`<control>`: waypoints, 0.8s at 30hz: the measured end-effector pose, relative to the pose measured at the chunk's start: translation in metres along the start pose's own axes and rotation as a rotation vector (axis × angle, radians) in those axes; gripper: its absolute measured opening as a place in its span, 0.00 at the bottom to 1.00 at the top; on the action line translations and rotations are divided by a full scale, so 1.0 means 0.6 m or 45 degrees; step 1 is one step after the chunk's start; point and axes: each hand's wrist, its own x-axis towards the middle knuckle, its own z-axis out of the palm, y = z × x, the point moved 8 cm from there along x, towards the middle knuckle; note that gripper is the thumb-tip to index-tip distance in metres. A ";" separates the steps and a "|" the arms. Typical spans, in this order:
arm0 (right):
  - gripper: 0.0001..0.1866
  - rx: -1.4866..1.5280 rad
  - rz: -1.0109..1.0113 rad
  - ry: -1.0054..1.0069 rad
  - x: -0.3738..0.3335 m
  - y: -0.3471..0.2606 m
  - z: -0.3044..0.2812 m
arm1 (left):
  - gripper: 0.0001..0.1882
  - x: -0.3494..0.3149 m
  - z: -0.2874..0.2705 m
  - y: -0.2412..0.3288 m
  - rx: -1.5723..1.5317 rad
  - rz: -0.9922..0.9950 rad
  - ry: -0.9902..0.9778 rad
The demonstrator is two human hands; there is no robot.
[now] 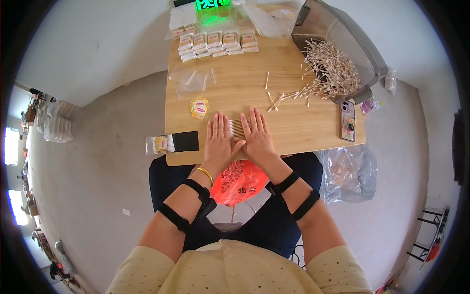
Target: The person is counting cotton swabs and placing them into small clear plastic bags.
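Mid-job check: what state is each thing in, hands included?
Left hand: palm down, fingers straight.
Right hand: palm down, fingers straight.
Swab row: lined up between the hands.
Bin: open, swabs spilling onto the table.
Packs: stacked.
Bagged pack: filled, jutting past the table edge.
Labels: loosely piled.
Clear bags: lying flat.
Phone: face down.
Red bag: contents showing.

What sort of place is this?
Probably a small hand-packing workroom: the wooden table holds a grey bin, a heap of loose cotton swabs, stacked swab packs and clear plastic bags.
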 end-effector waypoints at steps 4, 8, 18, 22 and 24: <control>0.45 -0.077 0.009 -0.057 0.003 0.001 0.009 | 0.52 0.001 -0.001 0.006 0.039 -0.043 -0.042; 0.45 -0.068 0.048 -0.077 0.002 0.005 0.008 | 0.52 0.010 -0.008 0.015 0.026 -0.069 -0.107; 0.42 -0.142 0.152 -0.115 0.003 -0.024 0.011 | 0.40 -0.074 -0.084 -0.054 -0.623 -0.208 0.147; 0.41 -0.239 0.087 -0.187 0.022 -0.112 0.024 | 0.36 -0.179 -0.159 -0.170 -0.413 -0.386 0.299; 0.41 -0.193 0.049 -0.186 0.040 -0.177 0.041 | 0.36 -0.214 -0.182 -0.254 -0.335 -0.584 0.397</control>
